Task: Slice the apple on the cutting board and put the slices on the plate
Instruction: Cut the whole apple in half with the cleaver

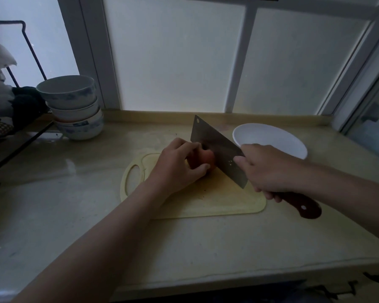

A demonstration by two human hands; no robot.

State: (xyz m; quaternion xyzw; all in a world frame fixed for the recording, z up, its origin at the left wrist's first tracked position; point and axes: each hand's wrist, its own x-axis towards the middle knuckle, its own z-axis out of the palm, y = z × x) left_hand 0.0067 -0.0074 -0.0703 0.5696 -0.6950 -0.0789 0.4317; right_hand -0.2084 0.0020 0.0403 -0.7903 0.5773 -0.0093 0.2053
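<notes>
As the left hand [177, 165] grips the apple [202, 159], the cleaver [217, 147] points away-left

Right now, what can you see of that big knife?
The knife is a broad rectangular cleaver of dull grey metal, with a small hole in its far top corner and a reddish-brown handle showing a pale rivet. The right hand grips the handle near the blade. The blade stands on edge, angled away, set against the apple over the cutting board.
</notes>
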